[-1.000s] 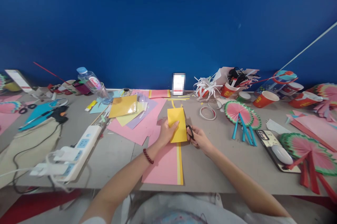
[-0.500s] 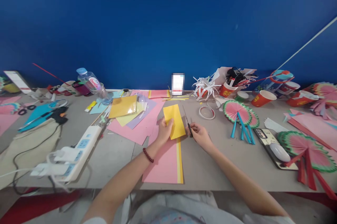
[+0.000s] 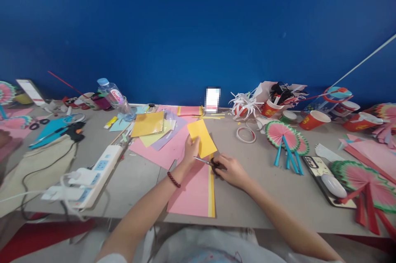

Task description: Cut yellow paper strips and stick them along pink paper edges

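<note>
My left hand [image 3: 192, 148] grips a small yellow sheet of paper [image 3: 202, 137] by its left edge, tilted above the table. Just below it, my right hand [image 3: 230, 169] is closed on the black handles of a pair of scissors [image 3: 204, 160], whose blades point left toward my left wrist. Beneath both hands lies a long pink sheet of paper [image 3: 188, 197] with pale and deep yellow strips along its right side. Thin yellow paper strips [image 3: 213, 117] rest behind, in front of the upright phone [image 3: 212, 100].
Left of the hands lie coloured papers [image 3: 157, 153], a bottle [image 3: 116, 98], a glue gun [image 3: 74, 131] and a power strip [image 3: 102, 172]. At right are a tape roll [image 3: 246, 135], watermelon-patterned paper fans [image 3: 283, 136], a phone, a mouse [image 3: 333, 185] and red paper cups [image 3: 314, 120]. Another person's hand [image 3: 3, 138] shows at far left.
The scissors have come away from the yellow sheet's right edge and swung round to point left below it. The sheet has tilted, its top leaning left. The view has shifted slightly left.
</note>
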Motion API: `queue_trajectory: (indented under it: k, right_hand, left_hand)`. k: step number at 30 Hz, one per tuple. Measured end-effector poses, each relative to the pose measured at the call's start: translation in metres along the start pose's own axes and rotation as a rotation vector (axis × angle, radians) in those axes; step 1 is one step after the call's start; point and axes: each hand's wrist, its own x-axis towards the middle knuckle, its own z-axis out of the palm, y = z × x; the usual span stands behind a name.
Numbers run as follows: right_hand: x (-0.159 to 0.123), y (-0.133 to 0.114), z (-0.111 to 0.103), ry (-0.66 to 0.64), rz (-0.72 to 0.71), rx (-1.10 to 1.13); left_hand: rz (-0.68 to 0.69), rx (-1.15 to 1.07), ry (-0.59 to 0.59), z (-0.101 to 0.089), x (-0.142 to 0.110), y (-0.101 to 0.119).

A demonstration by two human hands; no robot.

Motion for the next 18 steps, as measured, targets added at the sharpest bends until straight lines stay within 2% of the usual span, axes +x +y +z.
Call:
queue_trajectory:
  k: [5, 9, 11, 15, 18]
  right_hand:
    - [0.002, -0.001, -0.004, -0.098, 0.007, -0.144]
    - [0.002, 0.001, -0.007, -0.107, 0.013, -0.162]
    - [0.002, 0.002, -0.007, -0.099, 0.023, -0.134]
    - [0.002, 0.005, -0.007, -0.086, 0.038, -0.079]
    - [0.002, 0.006, -0.007, -0.080, 0.037, -0.061]
  left_hand:
    - [0.145, 0.076, -0.019, -0.024, 0.027, 0.013]
    - [0.186, 0.109, 0.146, -0.054, 0.059, 0.032]
    - [0.139, 0.055, 0.186, -0.065, 0.067, 0.039]
    - [-0.085, -0.019, 0.057, -0.072, 0.065, 0.039]
    - [-0.144, -0.048, 0.037, -0.070, 0.058, 0.034]
